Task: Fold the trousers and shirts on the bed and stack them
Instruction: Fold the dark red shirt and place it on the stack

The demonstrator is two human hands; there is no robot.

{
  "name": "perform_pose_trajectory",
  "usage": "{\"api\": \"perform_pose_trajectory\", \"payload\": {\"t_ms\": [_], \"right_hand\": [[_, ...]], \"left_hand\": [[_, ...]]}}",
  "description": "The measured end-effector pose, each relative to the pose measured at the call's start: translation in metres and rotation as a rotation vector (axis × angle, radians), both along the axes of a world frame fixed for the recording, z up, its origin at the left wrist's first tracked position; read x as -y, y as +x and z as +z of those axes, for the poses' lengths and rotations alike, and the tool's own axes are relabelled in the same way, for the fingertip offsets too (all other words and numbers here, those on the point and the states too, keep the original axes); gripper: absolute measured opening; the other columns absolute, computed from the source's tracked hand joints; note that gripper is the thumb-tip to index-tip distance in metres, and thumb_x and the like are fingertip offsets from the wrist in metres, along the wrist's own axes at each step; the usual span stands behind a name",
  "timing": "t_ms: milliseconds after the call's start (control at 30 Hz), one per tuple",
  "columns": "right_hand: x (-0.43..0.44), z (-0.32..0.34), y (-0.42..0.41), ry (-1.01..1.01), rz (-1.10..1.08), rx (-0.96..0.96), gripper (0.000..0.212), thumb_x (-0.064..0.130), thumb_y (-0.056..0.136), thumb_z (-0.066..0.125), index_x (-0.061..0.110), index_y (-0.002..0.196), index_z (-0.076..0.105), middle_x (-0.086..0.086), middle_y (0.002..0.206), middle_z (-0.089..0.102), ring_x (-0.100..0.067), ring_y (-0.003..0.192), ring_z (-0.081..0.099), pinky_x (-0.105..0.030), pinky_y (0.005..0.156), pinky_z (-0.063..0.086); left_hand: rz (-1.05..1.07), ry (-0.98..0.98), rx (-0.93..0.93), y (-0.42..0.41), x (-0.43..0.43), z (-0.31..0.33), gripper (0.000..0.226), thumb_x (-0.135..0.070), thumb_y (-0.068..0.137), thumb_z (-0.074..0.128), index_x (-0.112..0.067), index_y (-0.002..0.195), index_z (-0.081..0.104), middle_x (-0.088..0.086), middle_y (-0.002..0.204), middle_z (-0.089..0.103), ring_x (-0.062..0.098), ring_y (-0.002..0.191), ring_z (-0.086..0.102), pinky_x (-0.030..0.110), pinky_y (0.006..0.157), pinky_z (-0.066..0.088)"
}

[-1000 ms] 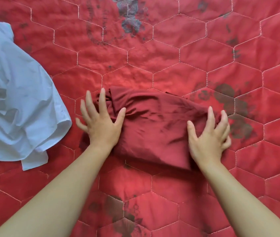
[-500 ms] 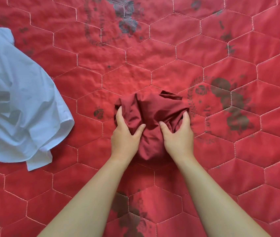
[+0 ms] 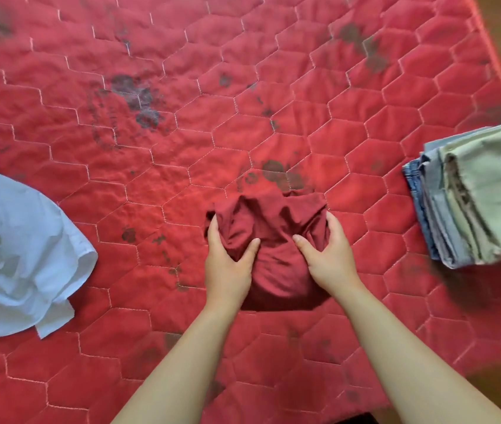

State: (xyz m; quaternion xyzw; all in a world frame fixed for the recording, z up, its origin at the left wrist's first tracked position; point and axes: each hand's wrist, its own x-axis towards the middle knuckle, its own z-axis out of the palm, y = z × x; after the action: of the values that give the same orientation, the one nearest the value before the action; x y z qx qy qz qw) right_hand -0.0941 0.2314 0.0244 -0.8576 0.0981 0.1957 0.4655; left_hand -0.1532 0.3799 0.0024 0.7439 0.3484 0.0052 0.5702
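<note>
A dark red folded garment (image 3: pixel 276 240) is bunched between my two hands over the middle of the bed. My left hand (image 3: pixel 227 264) grips its left side, thumb on top and fingers curled round the edge. My right hand (image 3: pixel 328 252) grips its right side the same way. At the right edge of the bed sits a stack of folded clothes (image 3: pixel 481 194), pale green on top, light blue and denim below. A crumpled white shirt (image 3: pixel 20 246) lies unfolded at the left.
The bed is covered by a red quilted cover (image 3: pixel 182 148) with hexagon stitching and dark stains. Its right edge (image 3: pixel 499 71) shows at the upper right, with a brown floor beyond.
My hands went from pressing flat on the spread red garment to gathering and gripping it from both sides. The view has swung right, bringing the folded stack into sight.
</note>
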Motion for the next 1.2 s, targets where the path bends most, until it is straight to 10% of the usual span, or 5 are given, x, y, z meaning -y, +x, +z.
{"api": "perform_pose_trajectory", "payload": {"t_ms": [133,433,733,900,1200], "right_hand": [[0.101,0.046,0.039,-0.065,-0.049,0.141,0.065,0.014,0.08,0.071,0.009,0.137,0.04,-0.001,0.133,0.051,-0.002,0.116,0.044,0.005,0.09,0.023],[0.36,0.08,0.174,-0.132,-0.055,0.341,0.067,0.015,0.079,0.072,0.015,0.137,0.04,0.017,0.121,0.046,0.02,0.109,0.037,0.011,0.083,0.018],[0.465,0.015,0.235,-0.487,0.213,0.232,0.064,0.037,0.085,0.063,0.019,0.141,0.037,-0.018,0.151,0.017,-0.031,0.141,0.02,-0.039,0.114,0.019],[0.439,-0.006,0.219,-0.438,0.404,0.502,0.045,0.032,0.086,0.056,0.021,0.13,0.053,-0.007,0.147,0.037,-0.028,0.138,0.029,-0.052,0.111,0.025],[0.425,-0.046,0.271,-0.529,0.558,0.455,0.052,0.041,0.094,0.033,0.035,0.145,0.025,0.006,0.158,0.009,-0.015,0.145,-0.004,-0.058,0.107,-0.012]], "left_hand": [[-0.059,-0.008,0.052,0.052,0.097,0.045,0.082,-0.026,0.078,0.074,-0.022,0.144,0.026,-0.012,0.135,0.044,-0.008,0.115,0.042,-0.004,0.089,0.026],[0.024,-0.148,0.16,0.177,0.363,0.081,0.08,-0.024,0.079,0.073,-0.021,0.144,0.027,-0.006,0.14,0.043,-0.005,0.121,0.042,0.001,0.098,0.028],[-0.175,0.579,-0.231,0.204,0.448,0.024,0.085,-0.052,0.086,0.051,-0.024,0.148,0.001,0.014,0.154,0.0,0.031,0.143,0.0,0.054,0.113,0.007],[-0.586,0.879,-0.004,0.219,0.457,0.0,0.059,-0.045,0.088,0.04,-0.032,0.145,0.028,0.007,0.154,0.023,0.025,0.143,0.016,0.053,0.112,0.01],[-0.582,0.87,-0.174,0.26,0.394,-0.04,0.059,-0.057,0.091,0.018,-0.039,0.146,0.008,-0.003,0.158,0.001,0.017,0.145,-0.003,0.051,0.113,-0.004]]}}
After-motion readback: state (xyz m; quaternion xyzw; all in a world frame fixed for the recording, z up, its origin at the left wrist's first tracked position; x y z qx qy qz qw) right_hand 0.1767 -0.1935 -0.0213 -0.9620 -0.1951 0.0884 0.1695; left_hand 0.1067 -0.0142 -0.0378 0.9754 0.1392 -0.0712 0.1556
